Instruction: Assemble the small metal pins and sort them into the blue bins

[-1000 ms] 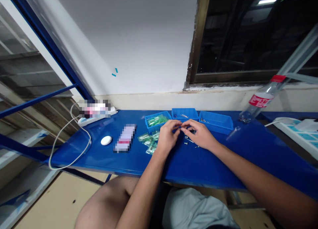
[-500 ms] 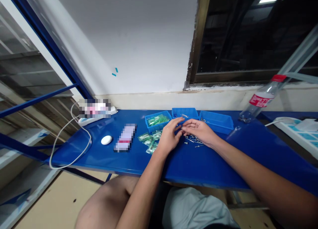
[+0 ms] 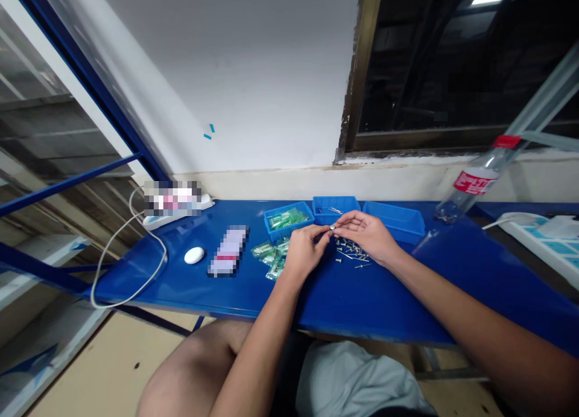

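Note:
In front of the blue bins my two hands meet. My left hand (image 3: 307, 247) is closed, its thumb and fingertips pinched at a small metal screw (image 3: 332, 227) with a shiny round head. From the other side my right hand (image 3: 364, 236) also pinches it, fingers bent together. The screw's shank is hidden by the fingers. Loose screws (image 3: 357, 252) lie in a pile on the table just below my right hand. Small green-tinted plastic packets (image 3: 272, 257) lie beside my left hand, partly covered by it.
Behind my hands stand a blue bin (image 3: 270, 231) with green packets, a middle bin (image 3: 318, 210) with thin metal pins, and a right bin (image 3: 402, 224). A white oval object (image 3: 194, 256), a blurred phone-shaped item (image 3: 228, 252), a bottle (image 3: 474, 181) and power strips (image 3: 534, 239) are on the blue table (image 3: 384, 302).
My left hand's raised fingers have come down into a pinch. My right hand has shifted slightly up, uncovering more of the screw pile. The screw's round head now shows between the fingertips.

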A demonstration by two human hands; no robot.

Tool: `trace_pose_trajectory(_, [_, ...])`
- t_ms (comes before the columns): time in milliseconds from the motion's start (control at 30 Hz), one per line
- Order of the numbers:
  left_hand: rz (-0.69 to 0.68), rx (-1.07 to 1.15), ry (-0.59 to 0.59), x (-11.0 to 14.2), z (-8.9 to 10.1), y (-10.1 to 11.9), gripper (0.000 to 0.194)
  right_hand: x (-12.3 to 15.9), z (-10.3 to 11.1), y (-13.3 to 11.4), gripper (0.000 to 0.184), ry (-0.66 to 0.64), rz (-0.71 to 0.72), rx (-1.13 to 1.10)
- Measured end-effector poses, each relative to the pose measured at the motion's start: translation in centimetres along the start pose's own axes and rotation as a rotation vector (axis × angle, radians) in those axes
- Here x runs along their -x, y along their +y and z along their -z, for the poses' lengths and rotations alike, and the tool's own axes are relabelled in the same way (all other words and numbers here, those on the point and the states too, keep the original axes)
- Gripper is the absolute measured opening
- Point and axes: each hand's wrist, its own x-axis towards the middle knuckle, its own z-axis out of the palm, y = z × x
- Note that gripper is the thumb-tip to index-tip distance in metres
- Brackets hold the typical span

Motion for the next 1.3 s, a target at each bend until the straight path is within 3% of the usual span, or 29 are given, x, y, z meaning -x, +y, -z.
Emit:
trace_pose_trajectory(233, [-0.057, -0.079, -0.085, 0.2, 0.0, 0.2, 0.029, 0.7, -0.4, -0.3, 0.023, -0.027, 0.318, 0.518])
trace_pose_trajectory(333, [-0.049, -0.087, -0.091, 0.2, 0.1, 0.7, 0.030, 0.8, -0.6, -0.7, 0.019, -0.022, 0.378, 0.629])
trace_pose_trajectory(533, [0.003, -0.096, -0.097, 0.2, 0.3, 0.9, 0.035, 0.6, -0.5, -0.5, 0.012, -0.029, 0.352, 0.606])
trace_pose_trajectory(700, [0.029, -0.097, -0.058, 0.1, 0.0, 0.2, 0.028, 0.7, -0.6, -0.7, 0.010, -0.075, 0.370, 0.627])
trace_pose_trajectory(967, [0.080, -0.115, -0.042, 0.0, -0.2, -0.5, 0.023, 0.6, -0.8, -0.3, 0.019, -0.032, 0.165, 0.540])
trace_pose_trajectory(1300, [0.110, 0.009, 0.005, 0.1, 0.1, 0.3, 0.024, 0.1, -0.5, 0.6, 0.020, -0.063, 0.228, 0.559])
